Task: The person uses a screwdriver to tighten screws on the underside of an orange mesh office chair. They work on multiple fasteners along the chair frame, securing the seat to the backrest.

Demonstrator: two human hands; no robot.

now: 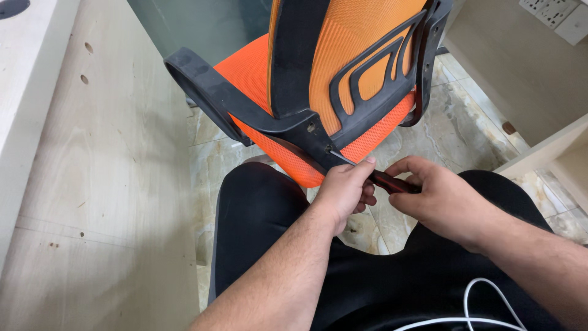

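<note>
An orange mesh office chair with a black plastic frame and armrest stands tilted in front of me. A screwdriver with a dark red and black handle has its metal tip set at a screw spot on the frame's lower bracket. My left hand pinches the shaft just behind the tip. My right hand wraps the handle. My knees in black trousers sit below the chair.
A light plywood panel with small holes stands at the left. A wooden cabinet with wall sockets above is at the right. Marble floor tiles lie beneath. A white cable crosses my lap.
</note>
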